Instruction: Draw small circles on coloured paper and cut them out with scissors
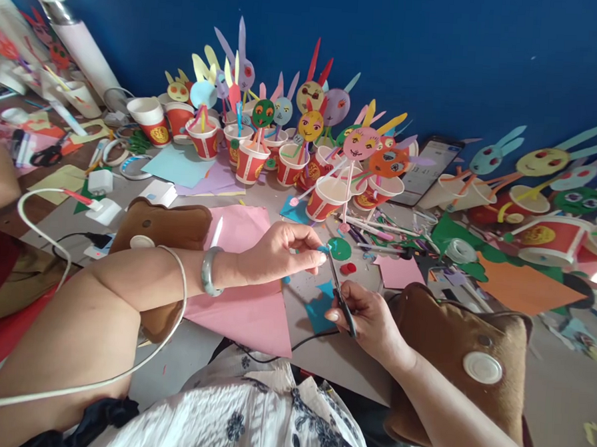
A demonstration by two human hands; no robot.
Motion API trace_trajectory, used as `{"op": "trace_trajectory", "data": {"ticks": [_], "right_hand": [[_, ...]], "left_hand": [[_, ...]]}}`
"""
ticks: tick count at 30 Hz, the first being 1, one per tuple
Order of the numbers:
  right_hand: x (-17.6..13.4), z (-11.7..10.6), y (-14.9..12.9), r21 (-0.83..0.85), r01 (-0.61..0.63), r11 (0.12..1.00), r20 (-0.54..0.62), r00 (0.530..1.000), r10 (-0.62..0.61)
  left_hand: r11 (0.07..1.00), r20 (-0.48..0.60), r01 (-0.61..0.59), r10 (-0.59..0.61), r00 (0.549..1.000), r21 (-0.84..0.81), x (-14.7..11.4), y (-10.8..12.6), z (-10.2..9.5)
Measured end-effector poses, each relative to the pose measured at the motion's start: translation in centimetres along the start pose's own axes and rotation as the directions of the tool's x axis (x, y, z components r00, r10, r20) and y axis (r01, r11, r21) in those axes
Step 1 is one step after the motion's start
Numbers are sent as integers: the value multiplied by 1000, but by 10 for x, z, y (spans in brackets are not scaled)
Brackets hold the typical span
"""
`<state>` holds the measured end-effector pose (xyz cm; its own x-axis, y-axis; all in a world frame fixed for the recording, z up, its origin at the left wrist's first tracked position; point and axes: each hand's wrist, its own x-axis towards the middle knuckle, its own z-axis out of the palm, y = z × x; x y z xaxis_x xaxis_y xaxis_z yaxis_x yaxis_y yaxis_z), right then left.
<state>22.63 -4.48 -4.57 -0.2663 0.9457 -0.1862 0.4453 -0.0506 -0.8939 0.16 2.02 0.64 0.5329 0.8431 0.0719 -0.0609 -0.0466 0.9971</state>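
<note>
My left hand [297,250] pinches a small piece of blue paper [323,249] between thumb and fingers. Closed around the handles of dark scissors [338,289] is my right hand [368,317], with the blades pointing up to the blue piece. Whether the blades touch the paper or are parted, I cannot tell. Below the blades lies a larger blue paper scrap [320,311]. A green paper disc [339,248] and a small red cap-like object [348,269] rest just beyond the scissors. Pink paper [244,314] spreads under my left forearm.
Red-and-white paper cups [327,198] with paper rabbit figures line the blue wall. A phone [429,170] leans behind them. Brown cushion-like pads [464,365] lie on both sides. A white cable [182,291] crosses my left arm. Pens [393,232] lie scattered beyond my right hand.
</note>
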Motion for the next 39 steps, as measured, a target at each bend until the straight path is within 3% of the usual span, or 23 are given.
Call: {"op": "trace_trajectory", "data": {"ticks": [21, 32, 39], "right_hand": [[-1, 0, -3, 39, -15, 999, 4, 1000, 15], [0, 0, -9, 23, -18, 1000, -17, 1000, 19], [-1, 0, -7, 51, -19, 999, -17, 1000, 20]], "left_hand": [[998, -11, -17, 16, 1000, -67, -1, -1, 0], [999, -35, -49, 48, 998, -24, -1, -6, -3], [1000, -67, 12, -12, 998, 3, -1, 0, -1]]}}
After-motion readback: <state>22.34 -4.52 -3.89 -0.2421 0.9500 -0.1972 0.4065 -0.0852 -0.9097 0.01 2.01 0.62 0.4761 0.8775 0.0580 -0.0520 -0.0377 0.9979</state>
